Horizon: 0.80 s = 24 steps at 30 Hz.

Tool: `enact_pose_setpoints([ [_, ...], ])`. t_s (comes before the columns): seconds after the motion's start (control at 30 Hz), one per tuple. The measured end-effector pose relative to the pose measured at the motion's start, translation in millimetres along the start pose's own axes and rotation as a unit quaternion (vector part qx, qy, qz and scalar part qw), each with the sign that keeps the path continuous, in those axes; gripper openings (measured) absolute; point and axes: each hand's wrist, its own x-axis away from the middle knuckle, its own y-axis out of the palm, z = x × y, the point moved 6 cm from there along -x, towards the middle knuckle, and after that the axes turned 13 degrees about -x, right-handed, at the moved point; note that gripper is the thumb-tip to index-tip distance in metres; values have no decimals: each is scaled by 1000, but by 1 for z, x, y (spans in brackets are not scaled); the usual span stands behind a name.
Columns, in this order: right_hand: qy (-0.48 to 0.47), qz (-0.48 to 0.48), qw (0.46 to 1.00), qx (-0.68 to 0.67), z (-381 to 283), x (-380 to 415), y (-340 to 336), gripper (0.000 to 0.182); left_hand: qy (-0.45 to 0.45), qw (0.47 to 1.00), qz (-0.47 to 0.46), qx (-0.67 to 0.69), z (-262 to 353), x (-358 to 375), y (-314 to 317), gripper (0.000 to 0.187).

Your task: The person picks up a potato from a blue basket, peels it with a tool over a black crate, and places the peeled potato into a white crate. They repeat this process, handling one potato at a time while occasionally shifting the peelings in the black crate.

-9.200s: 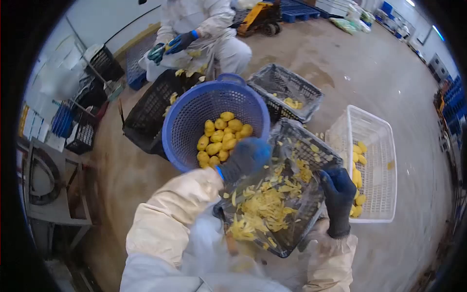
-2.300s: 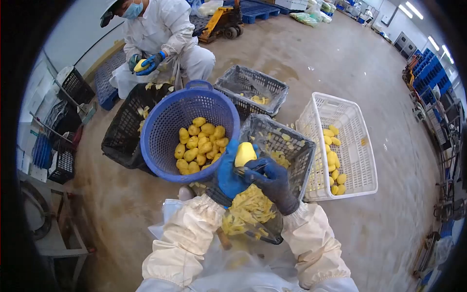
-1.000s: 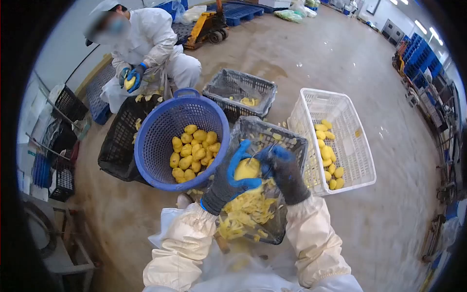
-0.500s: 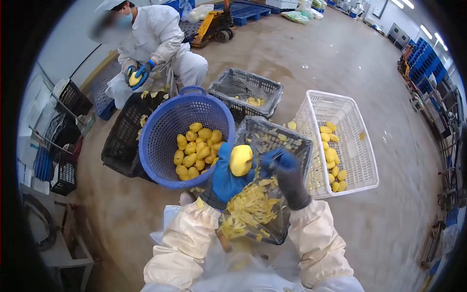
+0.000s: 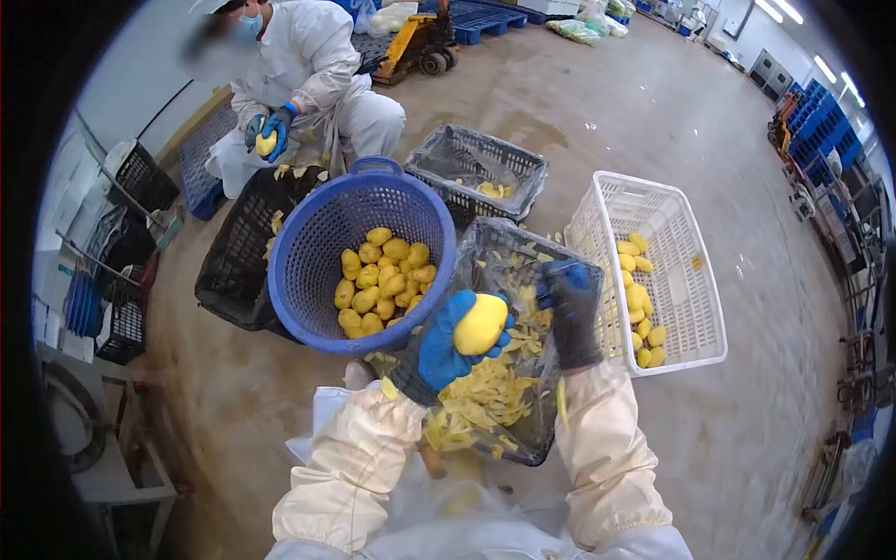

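My left hand (image 5: 437, 359), in a blue and dark glove, is closed round a mostly peeled yellow potato (image 5: 481, 324). To its right my right hand (image 5: 572, 313), gloved alike, has curled fingers; whatever they hold is hidden. Below both hands lies a black crate (image 5: 534, 448) lined with clear plastic, heaped with potato peelings (image 5: 481, 397). One strip of peel (image 5: 562, 403) lies against my right cuff. At the left stands a blue round basket (image 5: 313, 271) holding several unpeeled potatoes (image 5: 383, 280). A white crate (image 5: 686, 317) at the right has peeled potatoes (image 5: 639, 299) along its left side.
Another lined black crate (image 5: 476, 173) with some peelings sits behind. A black crate (image 5: 238, 271) stands left of the basket. Across from me a co-worker (image 5: 313, 84) in white crouches, holding a potato in gloved hands. A yellow pallet jack (image 5: 411, 47) and blue pallets are farther back.
My left hand has moved slightly right and down with the potato, turning it. My right hand has moved away from the potato, to the right and up.
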Motion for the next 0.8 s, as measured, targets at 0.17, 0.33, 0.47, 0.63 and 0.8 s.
enact_pose_setpoints([
  [0.17, -57, -34, 997, -50, -15, 24, 32, 13, 81, 986, 50, 139, 8, -11, -10, 53],
  [0.33, -124, -138, 961, 204, 2, 51, 78, 17, 105, 972, 64, 201, 10, -12, -14, 41],
  [0.47, -36, -74, 995, 64, 11, 40, 61, 11, 103, 972, 60, 204, 14, -16, -11, 39],
  [0.63, -101, 46, 992, -53, -31, 9, 14, 6, 78, 976, 65, 194, 13, -7, -14, 40],
  [0.8, -9, -60, 997, 39, -8, 30, 53, 8, 70, 980, 86, 165, 9, -14, 3, 42],
])
